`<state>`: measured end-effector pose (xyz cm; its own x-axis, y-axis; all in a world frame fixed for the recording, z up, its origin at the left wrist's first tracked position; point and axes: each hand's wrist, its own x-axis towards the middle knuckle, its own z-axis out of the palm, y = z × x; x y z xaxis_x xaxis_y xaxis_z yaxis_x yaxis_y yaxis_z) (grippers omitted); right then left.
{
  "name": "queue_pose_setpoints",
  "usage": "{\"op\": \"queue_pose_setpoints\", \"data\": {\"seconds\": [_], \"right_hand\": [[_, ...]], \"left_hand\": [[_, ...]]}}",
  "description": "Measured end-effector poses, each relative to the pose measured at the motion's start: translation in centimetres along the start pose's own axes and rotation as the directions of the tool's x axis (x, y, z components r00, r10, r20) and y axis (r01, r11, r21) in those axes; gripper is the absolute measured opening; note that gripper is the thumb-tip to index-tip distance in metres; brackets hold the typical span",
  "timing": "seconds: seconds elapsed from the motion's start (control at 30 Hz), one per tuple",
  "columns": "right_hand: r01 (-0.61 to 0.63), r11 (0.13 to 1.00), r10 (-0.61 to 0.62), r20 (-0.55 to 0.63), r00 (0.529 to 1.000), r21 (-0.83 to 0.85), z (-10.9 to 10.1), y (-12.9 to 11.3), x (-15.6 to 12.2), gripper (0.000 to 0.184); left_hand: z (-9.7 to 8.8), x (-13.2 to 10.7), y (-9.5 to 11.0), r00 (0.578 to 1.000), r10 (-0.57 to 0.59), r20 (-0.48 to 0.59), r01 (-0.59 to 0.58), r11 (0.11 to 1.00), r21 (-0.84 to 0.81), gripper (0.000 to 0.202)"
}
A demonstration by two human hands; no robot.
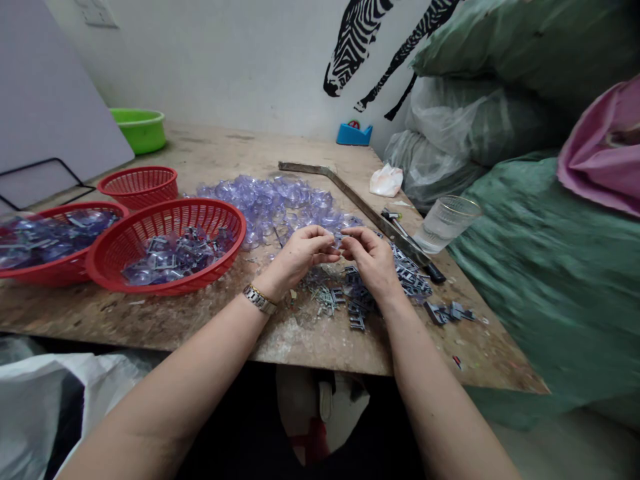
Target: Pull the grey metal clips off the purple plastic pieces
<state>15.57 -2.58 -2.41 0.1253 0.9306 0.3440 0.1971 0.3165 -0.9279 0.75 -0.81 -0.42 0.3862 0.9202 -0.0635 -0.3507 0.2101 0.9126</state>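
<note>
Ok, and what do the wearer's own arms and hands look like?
Left hand and right hand: bare, no gloves. No sleeves visible on either forearm. Left wrist wears a silver metal-link band with a gold-toned edge; watch or bracelet, can't tell. Right wrist: nothing visible on it.

Two hands on this person, a left hand [305, 257] and a right hand [373, 261], plus one metal wristband [259, 299]. Three red baskets [117, 240], one green basin [145, 135], one blue tape dispenser [354, 135], one drinking glass [445, 225], one long metal bar [361, 204]. Clear purplish pieces [275, 200] and grey bits [360, 301]? Honestly way too many to count.
</note>
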Motion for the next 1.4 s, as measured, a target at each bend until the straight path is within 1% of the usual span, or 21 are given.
{"op": "queue_pose_setpoints", "data": {"seconds": [0.07, 0.13, 0.27, 0.33, 0.47, 0.73, 0.8, 0.87, 1.0, 1.17, 1.27, 1.4], "right_hand": [[0.008, 1.0, -0.008, -0.016, 1.0, -0.026, -0.13, -0.17, -0.02, 0.028], [-0.011, 0.999, 0.009, -0.044, 0.999, -0.036, -0.29, -0.2, 0.08, 0.031], [-0.098, 0.994, 0.101, -0.072, 0.992, 0.042, -0.49, -0.19, 0.36, 0.034], [-0.121, 0.99, 0.126, -0.069, 0.99, 0.074, -0.52, -0.29, 0.4, 0.036], [-0.126, 0.987, 0.133, -0.055, 0.99, 0.104, -0.53, -0.57, 0.32, 0.037], [-0.176, 0.976, 0.174, 0.026, 0.984, 0.127, -0.51, -0.61, 0.23, 0.039], [-0.193, 0.972, 0.19, 0.03, 0.981, 0.133, -0.52, -0.49, 0.29, 0.04], [-0.196, 0.972, 0.194, 0.023, 0.981, 0.129, -0.52, -0.3, 0.37, 0.041], [-0.159, 0.98, 0.159, 0.01, 0.987, 0.119, -0.47, 0.1, 0.5, 0.042], [-0.155, 0.98, 0.158, -0.014, 0.987, 0.127, -0.4, 0.0, 0.46, 0.034], [-0.162, 0.978, 0.164, -0.003, 0.987, 0.131, -0.37, -0.19, 0.43, 0.031], [-0.172, 0.975, 0.17, 0.025, 0.985, 0.141, -0.34, -0.23, 0.42, 0.03]], "left_hand": [[0.11, -0.05, 0.02, 1.0, -0.008, -0.002, 0.008, 1.0, 0.007, 0.014], [0.17, -0.05, 0.01, 1.0, -0.006, 0.001, 0.006, 1.0, 0.01, 0.014], [0.17, 0.02, -0.03, 1.0, -0.008, -0.006, 0.008, 1.0, 0.017, 0.013], [0.17, 0.04, -0.07, 1.0, -0.006, -0.009, 0.006, 1.0, 0.026, 0.013], [0.21, -0.02, -0.16, 1.0, 0.012, 0.003, -0.013, 0.999, 0.043, 0.014], [0.42, -0.18, 0.01, 1.0, 0.02, 0.009, -0.02, 0.998, 0.059, 0.017], [0.44, -0.16, -0.02, 1.0, 0.026, 0.002, -0.026, 0.997, 0.069, 0.017], [0.45, -0.13, -0.1, 0.999, 0.037, -0.01, -0.036, 0.996, 0.087, 0.017], [0.45, -0.07, -0.23, 0.995, 0.095, -0.042, -0.087, 0.985, 0.152, 0.017], [0.48, -0.01, -0.23, 0.986, 0.147, -0.084, -0.125, 0.966, 0.226, 0.016], [0.49, -0.14, -0.11, 0.989, 0.131, -0.074, -0.11, 0.965, 0.24, 0.016], [0.33, -0.35, 0.03, 0.997, 0.078, -0.015, -0.073, 0.976, 0.208, 0.016]]}}
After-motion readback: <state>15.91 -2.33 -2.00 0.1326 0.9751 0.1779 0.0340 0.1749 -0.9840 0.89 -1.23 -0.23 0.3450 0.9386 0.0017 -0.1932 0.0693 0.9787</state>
